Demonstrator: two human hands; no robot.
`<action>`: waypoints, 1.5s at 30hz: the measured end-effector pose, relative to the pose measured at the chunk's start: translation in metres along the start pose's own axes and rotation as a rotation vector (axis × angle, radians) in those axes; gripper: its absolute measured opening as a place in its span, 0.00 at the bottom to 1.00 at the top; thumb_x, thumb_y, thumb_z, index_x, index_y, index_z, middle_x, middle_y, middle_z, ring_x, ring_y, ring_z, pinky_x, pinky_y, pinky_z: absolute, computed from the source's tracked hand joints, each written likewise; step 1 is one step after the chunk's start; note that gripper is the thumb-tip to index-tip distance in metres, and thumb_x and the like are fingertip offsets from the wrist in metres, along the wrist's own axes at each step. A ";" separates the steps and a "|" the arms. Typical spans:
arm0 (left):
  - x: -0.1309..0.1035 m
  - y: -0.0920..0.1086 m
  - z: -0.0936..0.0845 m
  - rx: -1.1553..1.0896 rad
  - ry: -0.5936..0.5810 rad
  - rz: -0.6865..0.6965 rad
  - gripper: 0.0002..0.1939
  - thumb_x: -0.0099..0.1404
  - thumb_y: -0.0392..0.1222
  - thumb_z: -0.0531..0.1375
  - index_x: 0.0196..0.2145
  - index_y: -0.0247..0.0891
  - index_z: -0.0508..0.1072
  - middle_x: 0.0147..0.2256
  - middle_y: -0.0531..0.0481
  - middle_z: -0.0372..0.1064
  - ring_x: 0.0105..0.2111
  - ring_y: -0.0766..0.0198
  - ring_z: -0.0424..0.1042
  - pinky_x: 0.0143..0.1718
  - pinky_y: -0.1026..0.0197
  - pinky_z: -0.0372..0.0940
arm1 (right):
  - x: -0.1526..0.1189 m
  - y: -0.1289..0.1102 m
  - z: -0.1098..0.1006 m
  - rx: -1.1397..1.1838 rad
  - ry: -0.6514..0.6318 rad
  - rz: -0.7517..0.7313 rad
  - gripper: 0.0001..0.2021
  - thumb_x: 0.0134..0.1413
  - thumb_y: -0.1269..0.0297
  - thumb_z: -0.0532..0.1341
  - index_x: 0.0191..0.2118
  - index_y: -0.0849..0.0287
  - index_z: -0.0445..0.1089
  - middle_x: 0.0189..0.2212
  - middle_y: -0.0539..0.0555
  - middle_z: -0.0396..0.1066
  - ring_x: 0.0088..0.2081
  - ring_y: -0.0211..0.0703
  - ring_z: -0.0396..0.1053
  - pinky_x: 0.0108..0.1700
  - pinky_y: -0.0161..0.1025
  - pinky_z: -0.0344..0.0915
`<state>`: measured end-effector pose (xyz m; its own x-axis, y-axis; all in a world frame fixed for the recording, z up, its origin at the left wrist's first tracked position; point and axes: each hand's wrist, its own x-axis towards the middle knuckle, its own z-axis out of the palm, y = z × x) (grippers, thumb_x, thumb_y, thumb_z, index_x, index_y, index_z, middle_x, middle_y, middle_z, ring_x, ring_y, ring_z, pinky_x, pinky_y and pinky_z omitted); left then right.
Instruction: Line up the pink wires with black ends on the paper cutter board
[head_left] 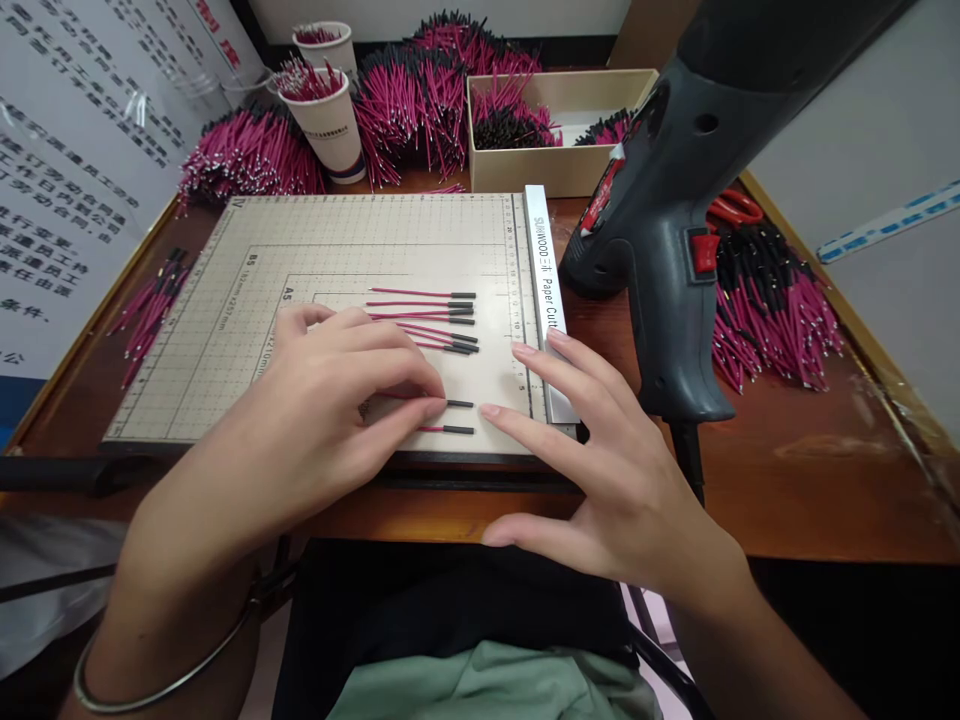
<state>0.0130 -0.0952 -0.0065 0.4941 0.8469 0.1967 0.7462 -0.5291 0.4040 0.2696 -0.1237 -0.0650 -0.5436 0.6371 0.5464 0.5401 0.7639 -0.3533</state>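
My left hand [352, 390] pinches a short red wire with a black sleeve [460, 404] between thumb and forefinger, just above the board of a paper cutter [442, 240]. Below it another sleeved wire [457, 430] lies on the board, partly under my fingers. Farther up, several red wires [420, 316] lie side by side, their black ends pointing right. My right hand [600, 450] is spread, its fingers apart and holding nothing. Its fingertips hover by the cutter's white ruler edge [551, 300], close to the tip of the pinched wire's sleeve.
A dark heat gun [667, 240] stands nose-up at the right, its cord hanging down. Behind the board are wire bundles [412, 100], paper cups [326, 120] of wires and a cardboard box [562, 170]. More wires [772, 310] and red-handled tool [735, 207] lie at right.
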 end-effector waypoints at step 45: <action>0.002 0.001 -0.004 0.023 0.098 -0.040 0.09 0.74 0.48 0.60 0.35 0.47 0.77 0.37 0.59 0.79 0.40 0.57 0.75 0.47 0.49 0.54 | 0.006 -0.004 -0.010 0.022 -0.021 0.032 0.36 0.65 0.36 0.62 0.63 0.63 0.69 0.68 0.70 0.64 0.72 0.63 0.60 0.71 0.64 0.64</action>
<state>0.0129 -0.0940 -0.0022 0.4184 0.8679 0.2677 0.7750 -0.4948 0.3930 0.2710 -0.1235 -0.0524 -0.5398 0.6630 0.5186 0.5434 0.7450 -0.3868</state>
